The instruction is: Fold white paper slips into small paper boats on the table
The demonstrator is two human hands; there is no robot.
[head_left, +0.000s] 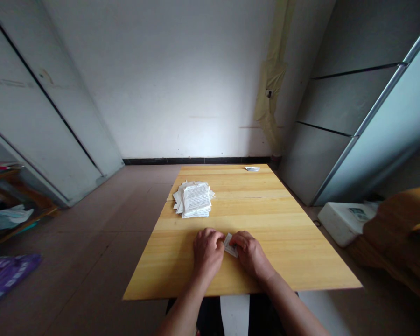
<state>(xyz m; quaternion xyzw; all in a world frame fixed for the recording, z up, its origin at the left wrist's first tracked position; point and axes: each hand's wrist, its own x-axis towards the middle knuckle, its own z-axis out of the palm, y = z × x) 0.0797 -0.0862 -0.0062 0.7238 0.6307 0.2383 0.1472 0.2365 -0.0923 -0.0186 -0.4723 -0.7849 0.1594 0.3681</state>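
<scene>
Between my two hands, low over the near part of the wooden table [273, 252], is a small piece of printed paper [230, 246], seemingly folded. My left hand [208, 248] grips its left edge with curled fingers. On the other side, my right hand [249, 249] pinches the paper between thumb and fingers. Beyond my left hand lies an uneven stack of printed paper sheets [196, 199]. A small folded paper [252, 169] rests at the table's far edge, on the right. My fingers cover parts of the paper I hold.
A pale wall [196, 93] stands behind the table, and a grey cabinet [322, 121] is at the right. On the floor to the right sits a white box [343, 224] beside a brown wooden piece [399, 233]. A purple bag [14, 277] lies at far left, below a wooden shelf [38, 221].
</scene>
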